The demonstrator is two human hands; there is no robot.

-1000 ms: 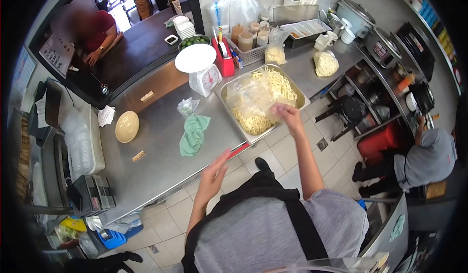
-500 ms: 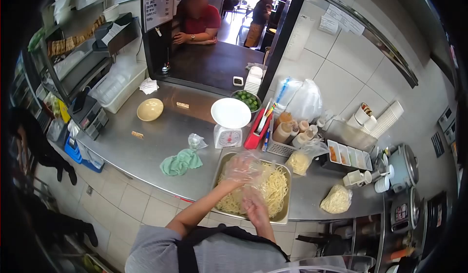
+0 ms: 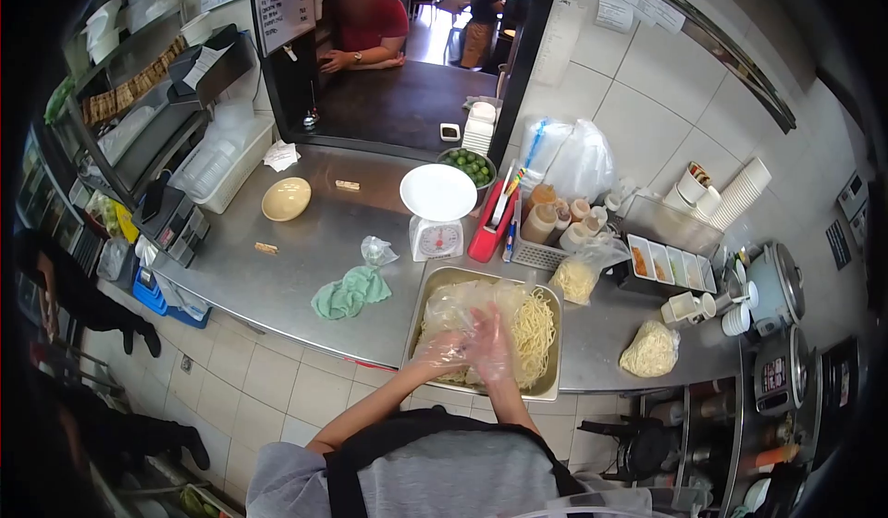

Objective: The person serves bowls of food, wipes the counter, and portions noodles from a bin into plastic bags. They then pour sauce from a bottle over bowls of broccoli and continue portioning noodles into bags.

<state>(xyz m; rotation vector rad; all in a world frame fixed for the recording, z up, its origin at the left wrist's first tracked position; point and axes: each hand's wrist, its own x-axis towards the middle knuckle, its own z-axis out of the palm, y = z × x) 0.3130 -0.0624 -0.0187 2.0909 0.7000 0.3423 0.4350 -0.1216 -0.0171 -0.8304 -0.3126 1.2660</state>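
A deep metal tray [image 3: 557, 370] of pale yellow noodles [image 3: 534, 338] stands at the counter's front edge, and both hands are over it. Clear, crinkled plastic [image 3: 462, 301] covers my hands and spreads above the noodles. My left hand [image 3: 446, 346] comes in from the left and lies low against the right one, its fingers mostly hidden by the plastic and the other hand. My right hand [image 3: 490, 340] points away from me with its fingers stretched out, side by side with the left. Behind the tray stands a white kitchen scale [image 3: 437, 239] with a round white pan [image 3: 438, 192].
Left of the tray lie a green cloth [image 3: 351, 292] and a yellow bowl [image 3: 286, 200]. Bagged noodles [image 3: 649, 349], sauce bottles [image 3: 540, 223] and a topping rack [image 3: 661, 264] stand to the right. A person [image 3: 370, 23] leans on the pass-through ledge [image 3: 398, 102].
My left hand has drawn back toward me, while my right hand has moved forward and up beside it. The plastic has spread further over the noodles. The camera view has shifted slightly.
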